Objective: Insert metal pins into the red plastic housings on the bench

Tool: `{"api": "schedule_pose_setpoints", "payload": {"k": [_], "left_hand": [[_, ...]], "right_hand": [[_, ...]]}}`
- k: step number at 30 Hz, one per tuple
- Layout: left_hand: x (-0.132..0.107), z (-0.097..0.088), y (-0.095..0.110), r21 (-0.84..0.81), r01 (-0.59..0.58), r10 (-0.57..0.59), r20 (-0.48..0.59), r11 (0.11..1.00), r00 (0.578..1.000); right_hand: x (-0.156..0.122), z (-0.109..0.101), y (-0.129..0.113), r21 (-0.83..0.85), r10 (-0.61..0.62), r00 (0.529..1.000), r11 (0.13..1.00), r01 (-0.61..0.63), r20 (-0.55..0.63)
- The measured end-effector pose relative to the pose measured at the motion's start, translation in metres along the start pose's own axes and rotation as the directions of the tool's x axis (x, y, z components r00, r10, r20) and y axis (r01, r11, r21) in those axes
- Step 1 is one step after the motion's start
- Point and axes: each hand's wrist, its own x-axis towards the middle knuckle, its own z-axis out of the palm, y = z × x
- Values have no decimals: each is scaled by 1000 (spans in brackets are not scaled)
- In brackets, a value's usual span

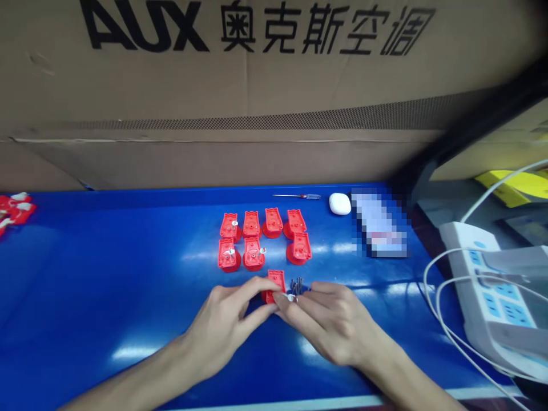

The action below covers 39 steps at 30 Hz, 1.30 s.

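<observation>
My left hand (226, 325) pinches a red plastic part (275, 283) that rests on the blue table (107, 285), thumb and forefinger closed on its near end. My right hand (329, 322) meets it from the right, its fingertips pinched on a small white piece (291, 297) at the part's edge. A little pile of dark screws (297, 285) lies just behind my right fingertips. Several more red parts (261, 240) stand in two rows farther back, some with a small white piece on them.
A big cardboard box (240, 91) walls off the back. A thin screwdriver (299, 196) and a white earbud case (339, 204) lie near it. A white power strip (492, 297) with cables sits at the right. More red parts (15, 208) lie far left.
</observation>
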Motion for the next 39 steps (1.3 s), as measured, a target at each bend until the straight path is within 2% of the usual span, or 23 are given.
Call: {"api": "schedule_pose_setpoints", "payload": {"k": [4, 8, 15, 21, 30, 39], "left_hand": [[-5, 5, -5, 200, -145, 174, -139, 969, 975], [-5, 7, -9, 321, -193, 277, -243, 927, 929], [-4, 6, -6, 347, -193, 299, -282, 918, 912], [-4, 4, 2, 383, -192, 343, -377, 903, 860], [-1, 2, 8, 369, -215, 348, -343, 904, 872], [0, 3, 6, 352, -237, 368, -372, 906, 852]], "right_hand": [[-1, 0, 2, -45, 6, 1000, 999, -6, -1], [-6, 5, 3, -126, 34, 999, 991, -36, -17], [-11, 13, 6, -181, 98, 995, 978, -102, -31], [-4, 14, 11, -232, 106, 992, 966, -118, -61], [5, 16, 14, -294, 134, 984, 942, -164, -119], [4, 17, 15, -313, 163, 982, 932, -186, -98]]}}
